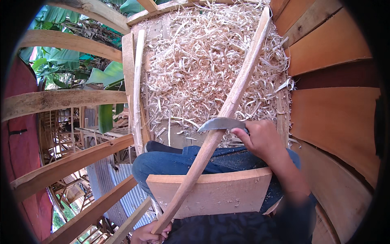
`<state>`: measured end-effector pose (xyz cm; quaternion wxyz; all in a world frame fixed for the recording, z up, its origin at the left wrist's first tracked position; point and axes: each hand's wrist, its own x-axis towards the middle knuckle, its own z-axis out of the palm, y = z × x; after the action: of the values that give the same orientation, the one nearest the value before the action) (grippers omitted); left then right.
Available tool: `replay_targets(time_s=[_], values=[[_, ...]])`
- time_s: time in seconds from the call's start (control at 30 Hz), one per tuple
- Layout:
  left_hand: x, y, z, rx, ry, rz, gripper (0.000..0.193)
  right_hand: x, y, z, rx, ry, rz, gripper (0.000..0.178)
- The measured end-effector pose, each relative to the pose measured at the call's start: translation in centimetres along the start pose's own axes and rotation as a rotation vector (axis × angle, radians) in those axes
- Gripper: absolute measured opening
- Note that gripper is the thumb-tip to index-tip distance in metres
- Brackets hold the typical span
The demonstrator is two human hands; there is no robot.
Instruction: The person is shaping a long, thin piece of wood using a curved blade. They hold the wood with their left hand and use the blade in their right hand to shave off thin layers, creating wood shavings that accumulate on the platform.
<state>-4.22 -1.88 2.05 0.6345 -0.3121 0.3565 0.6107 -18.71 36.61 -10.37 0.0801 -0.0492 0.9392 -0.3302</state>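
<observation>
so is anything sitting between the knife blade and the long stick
Nothing visible. The right hand holds the curved knife with its blade right against the long wooden stick; the left hand grips the stick's lower end.

Open-air woodworking shelter: wood shavings (211,61) heaped thick across the upper centre, bare plank walls (329,53) at right, rough timber rails (65,99) at left, banana leaves (101,77) and corrugated sheeting (109,183) beyond.

Your long pale wooden stick (227,110) slants across the lap board (215,193); the curved knife blade (219,124) rests on it.
</observation>
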Motion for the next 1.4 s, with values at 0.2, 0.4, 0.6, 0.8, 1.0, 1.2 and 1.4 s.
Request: replay_targets(time_s=[0.2,0.4,0.6,0.8,1.0,1.2,1.4], values=[[0.5,-1.2,-1.4,0.045,-0.138,0.159,0.029,1.0,2.6,-0.1,-0.119,0.168,0.062,0.061],[0.3,-1.2,-0.6,0.156,-0.205,0.210,0.028,1.1,3.1,-0.9,-0.208,0.200,0.033,0.064],[0.8,-2.1,0.6,0.100,-0.107,0.185,0.034,1.4,1.8,-1.7,-0.089,0.178,0.107,0.065],[0.8,-2.0,1.6,0.093,-0.093,0.181,0.034,3.0,5.3,-4.0,-0.070,0.203,0.407,0.068],[-0.3,-1.5,2.0,0.111,-0.165,0.187,0.032,-0.9,0.0,-1.4,0.190,0.295,0.117,0.064],[0.2,-3.4,2.7,-0.010,-0.245,0.186,0.050,-7.4,-3.0,-1.2,0.483,0.297,0.158,0.056],[0.2,-3.8,5.1,-0.048,-0.294,0.249,0.039,-13.7,-5.9,-1.1,0.504,0.270,0.045,0.063]])
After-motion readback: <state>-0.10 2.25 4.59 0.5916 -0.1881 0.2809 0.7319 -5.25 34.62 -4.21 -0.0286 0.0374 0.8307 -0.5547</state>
